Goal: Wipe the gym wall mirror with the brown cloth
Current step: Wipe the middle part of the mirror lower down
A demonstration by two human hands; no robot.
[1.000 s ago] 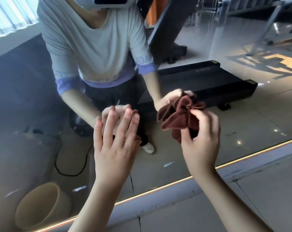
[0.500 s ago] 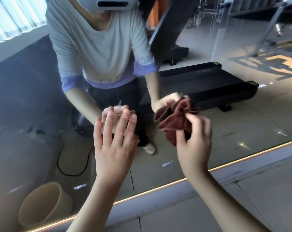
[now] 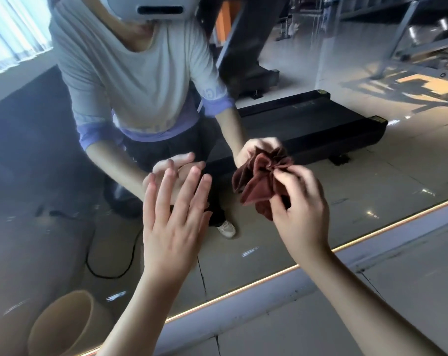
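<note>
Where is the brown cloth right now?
Head view, right of centre: the brown cloth is bunched in the right hand, held up before the mirror, with the open left hand to its left.

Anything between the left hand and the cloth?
Nothing. In the head view the gap between the left hand and the cloth is bare; only the mirror shows behind it.

The brown cloth (image 3: 261, 183) — reddish-brown, bunched into loose folds — is pinched in the right hand (image 3: 302, 211), close against the wall mirror (image 3: 371, 191). The mirror stands upright, its glass hazy at the left, a lit strip along its bottom edge.
</note>
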